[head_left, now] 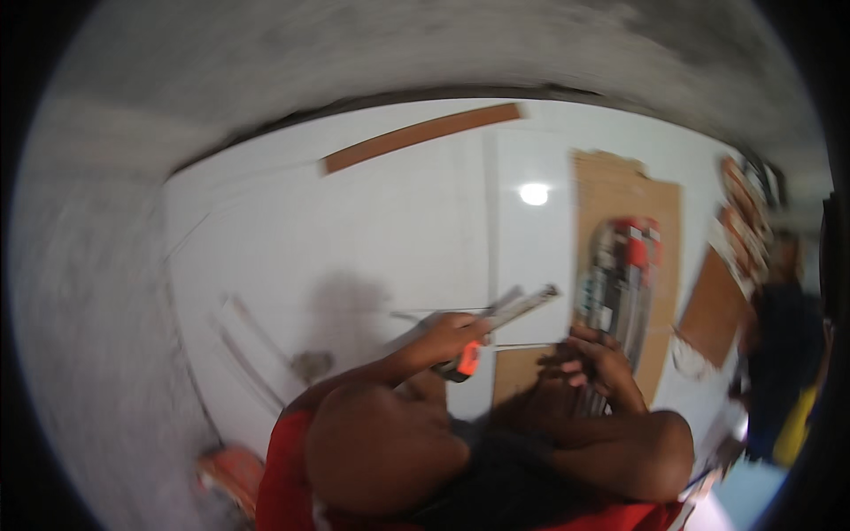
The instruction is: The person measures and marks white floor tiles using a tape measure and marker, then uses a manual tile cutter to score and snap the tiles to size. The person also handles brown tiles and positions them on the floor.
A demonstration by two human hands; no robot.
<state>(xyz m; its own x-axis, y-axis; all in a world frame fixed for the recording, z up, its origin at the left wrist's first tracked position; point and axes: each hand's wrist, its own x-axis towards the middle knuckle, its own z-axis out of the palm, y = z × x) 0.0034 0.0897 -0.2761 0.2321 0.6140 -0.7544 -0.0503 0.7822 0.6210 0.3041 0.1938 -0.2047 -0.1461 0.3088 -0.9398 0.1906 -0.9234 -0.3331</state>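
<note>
My left hand point(453, 338) is closed around a tape measure point(469, 358), which has an orange and black case. From the same hand a narrow grey metal strip point(524, 307) sticks out to the upper right, its far end dark; blur hides its exact kind. My right hand point(606, 358) is off to the right, fingers loosely bent and apart, with nothing visible in them. Both hands are above a white board point(407, 212) and a brown cardboard sheet point(664, 265).
A brown strip point(425, 137) lies along the board's far edge. Red and grey tools point(624, 274) rest in a long heap on the cardboard. Farther right lie a brown panel point(713, 301) and a person in dark clothes point(784, 354). A grey wall point(97, 292) bounds the left.
</note>
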